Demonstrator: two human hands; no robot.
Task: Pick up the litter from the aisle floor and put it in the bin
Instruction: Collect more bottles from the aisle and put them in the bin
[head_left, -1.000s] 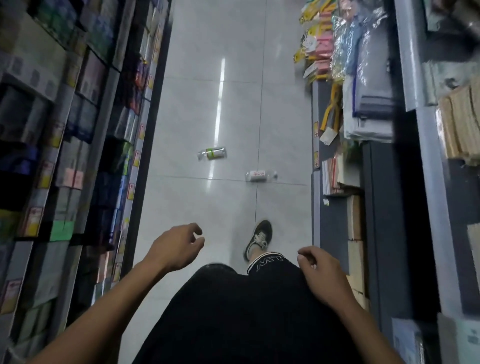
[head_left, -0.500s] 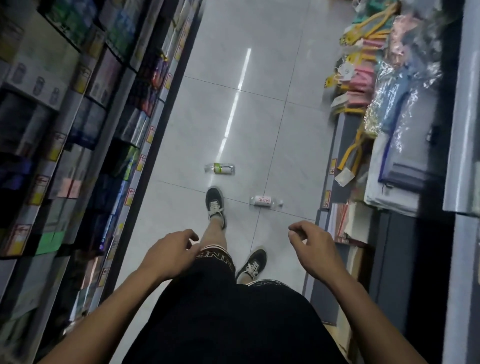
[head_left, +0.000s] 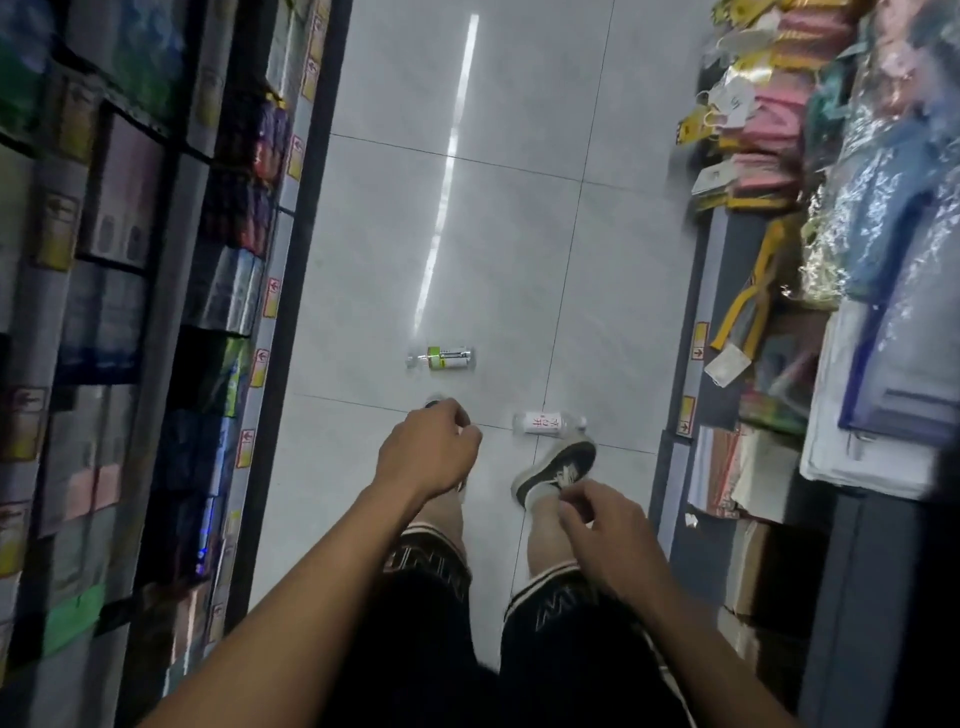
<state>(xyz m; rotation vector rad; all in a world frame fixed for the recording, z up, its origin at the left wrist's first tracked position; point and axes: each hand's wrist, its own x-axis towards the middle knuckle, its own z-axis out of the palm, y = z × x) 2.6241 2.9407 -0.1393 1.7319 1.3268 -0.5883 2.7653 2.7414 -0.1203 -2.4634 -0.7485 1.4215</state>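
Head view: a narrow shop aisle with a pale tiled floor (head_left: 395, 270), stocked shelves (head_left: 130, 312) along its left edge and hanging packets and stacked goods (head_left: 810, 260) along its right. Two clear plastic bottles lie on their sides mid-aisle: the green-labelled bottle (head_left: 442, 358) further off, the red-lettered bottle (head_left: 545, 422) nearer, by the toe of a dark shoe (head_left: 558, 465). The left hand (head_left: 428, 449) and right hand (head_left: 605, 525) hang with each grip loosely curled and empty, both short of the bottles.

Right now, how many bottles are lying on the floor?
2. The green-label bottle lies mid-aisle, farther ahead; the white-label bottle lies nearer, just beyond the shoe. More could be hidden behind the left hand.
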